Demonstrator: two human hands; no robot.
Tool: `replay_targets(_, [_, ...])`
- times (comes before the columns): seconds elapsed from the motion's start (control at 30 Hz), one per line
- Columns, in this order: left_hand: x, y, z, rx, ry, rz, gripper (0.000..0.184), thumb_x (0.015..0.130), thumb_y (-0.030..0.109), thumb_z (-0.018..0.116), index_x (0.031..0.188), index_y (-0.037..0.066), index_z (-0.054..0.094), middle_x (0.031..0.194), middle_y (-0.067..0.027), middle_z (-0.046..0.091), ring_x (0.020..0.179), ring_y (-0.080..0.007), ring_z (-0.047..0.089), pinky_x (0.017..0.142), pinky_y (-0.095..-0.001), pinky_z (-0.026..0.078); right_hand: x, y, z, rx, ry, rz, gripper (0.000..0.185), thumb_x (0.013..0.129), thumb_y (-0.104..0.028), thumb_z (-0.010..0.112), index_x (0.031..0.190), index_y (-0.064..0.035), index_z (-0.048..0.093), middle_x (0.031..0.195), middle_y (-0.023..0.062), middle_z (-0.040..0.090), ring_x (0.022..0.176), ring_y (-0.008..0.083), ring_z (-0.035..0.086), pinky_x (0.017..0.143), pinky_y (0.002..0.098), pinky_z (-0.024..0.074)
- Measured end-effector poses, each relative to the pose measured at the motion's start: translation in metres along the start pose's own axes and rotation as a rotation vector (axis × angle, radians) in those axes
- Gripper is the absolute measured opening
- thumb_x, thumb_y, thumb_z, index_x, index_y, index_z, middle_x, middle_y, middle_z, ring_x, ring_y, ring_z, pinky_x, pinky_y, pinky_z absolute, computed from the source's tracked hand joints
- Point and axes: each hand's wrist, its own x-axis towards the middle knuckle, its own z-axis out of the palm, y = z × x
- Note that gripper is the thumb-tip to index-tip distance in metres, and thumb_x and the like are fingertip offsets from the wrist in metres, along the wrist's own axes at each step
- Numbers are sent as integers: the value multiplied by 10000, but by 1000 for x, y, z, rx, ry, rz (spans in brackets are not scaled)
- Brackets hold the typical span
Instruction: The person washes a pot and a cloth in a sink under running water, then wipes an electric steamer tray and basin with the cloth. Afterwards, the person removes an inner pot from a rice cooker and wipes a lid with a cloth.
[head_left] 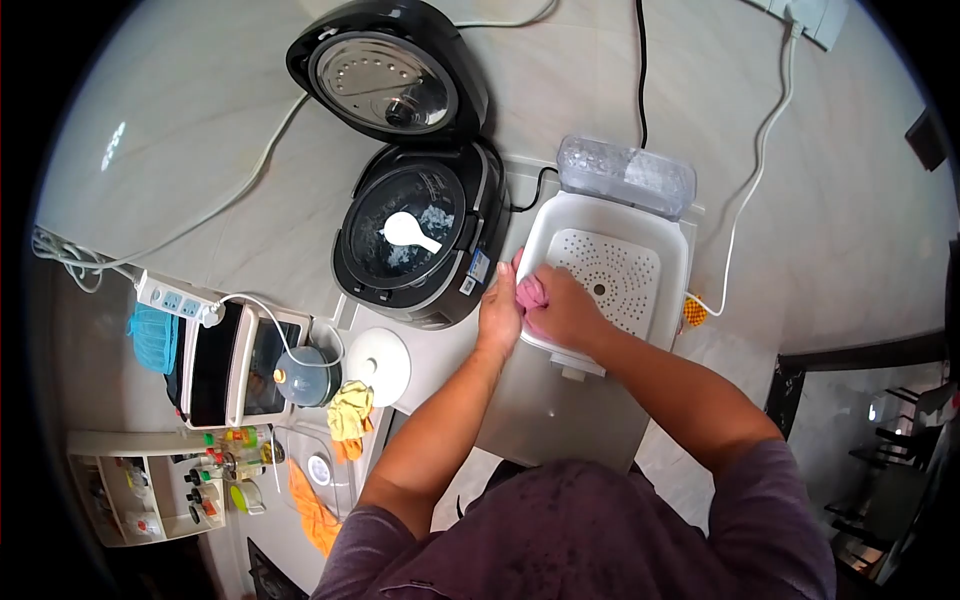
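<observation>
My right hand [565, 306] is closed on a pink cloth [532, 293] at the left rim of a white perforated basin [673, 262]. My left hand [499, 311] lies against the outside of that rim, beside the cloth; how its fingers are bent is hidden. Left of the basin is a black rice cooker [490, 215] with its lid [465, 85] raised. Inside its pot lies a white scoop [404, 229] among whitish bits. Behind the basin stands a clear plastic container [628, 174].
On the left are a round white lid [378, 367], a grey pot [308, 378], yellow and orange cloths [350, 408], an oven [262, 365], a power strip [172, 298] and a shelf with bottles [150, 490]. A white cable [740, 215] hangs right of the basin.
</observation>
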Motion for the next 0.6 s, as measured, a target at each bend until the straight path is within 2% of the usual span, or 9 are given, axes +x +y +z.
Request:
replay_targets(0.07, [0, -1, 0, 19, 15, -22, 664, 1066, 586, 290, 1446, 108, 551, 1384, -95, 590, 1267, -170, 505, 1110, -281, 330, 11, -5, -14, -120, 58, 16, 163, 789, -69, 667, 941, -65, 607, 849, 121, 630, 829, 279, 644, 781, 411, 518])
replay_targets(0.13, [-2, 1, 3, 136, 71, 53, 661, 1066, 586, 291, 1442, 111, 556, 1312, -89, 631, 1182, -160, 550, 1056, -277, 386, 45, -13, -19, 92, 418, -8, 150, 811, -99, 660, 945, -52, 612, 827, 143, 610, 866, 286, 657, 770, 431, 523])
replay_targets(0.23, [-2, 0, 2, 151, 85, 38, 709, 1056, 611, 292, 1438, 73, 550, 1282, -105, 648, 1155, -166, 564, 1036, -285, 404, 54, 4, 1, -40, 383, -156, 221, 800, -66, 646, 1019, -39, 628, 886, 219, 583, 847, 374, 620, 762, 456, 520])
replay_targets(0.3, [2, -7, -4, 98, 110, -108, 735, 1051, 621, 287, 1435, 50, 547, 1334, -122, 625, 1215, -177, 538, 1079, -289, 367, 1, -31, 7, -158, 238, -341, 256, 798, -53, 639, 1053, -41, 641, 922, 229, 573, 853, 373, 606, 773, 454, 517])
replay_targets(0.33, [6, -11, -7, 7, 70, -122, 763, 1049, 627, 280, 1411, 19, 565, 1395, -132, 584, 1289, -181, 496, 1129, -286, 307, -9, -36, 5, -76, 232, -379, 184, 853, -25, 616, 1025, -72, 661, 912, 182, 586, 872, 348, 560, 820, 438, 503])
replay_targets(0.4, [-6, 7, 2, 108, 130, -60, 763, 1050, 624, 281, 1390, 11, 582, 1380, -134, 592, 1274, -186, 514, 1119, -287, 324, 21, -38, -24, 13, 123, -199, 197, 857, -22, 620, 1046, -58, 660, 948, 175, 607, 880, 327, 581, 830, 425, 511])
replay_targets(0.47, [-12, 13, 6, 102, 126, -9, 778, 1056, 612, 270, 1368, -28, 584, 1394, -143, 580, 1282, -202, 522, 1119, -294, 335, 47, -43, -26, -179, 489, -178, 140, 877, -52, 618, 1003, -14, 666, 1028, 184, 637, 879, 278, 637, 827, 407, 531])
replay_targets(0.57, [-6, 1, 8, -11, 147, 118, 791, 1061, 604, 249, 1395, -50, 544, 1416, -139, 563, 1302, -207, 508, 1129, -305, 326, 68, -29, -10, -128, 409, -268, 115, 884, -92, 621, 947, -16, 680, 1042, 194, 624, 924, 273, 643, 825, 413, 528])
replay_targets(0.6, [-8, 3, 9, -18, 155, 159, 794, 1065, 597, 233, 1408, -56, 524, 1405, -124, 571, 1298, -201, 509, 1132, -311, 327, 59, -23, -1, -222, 384, -371, 75, 870, -90, 622, 887, -40, 676, 954, 154, 630, 968, 285, 609, 828, 414, 511])
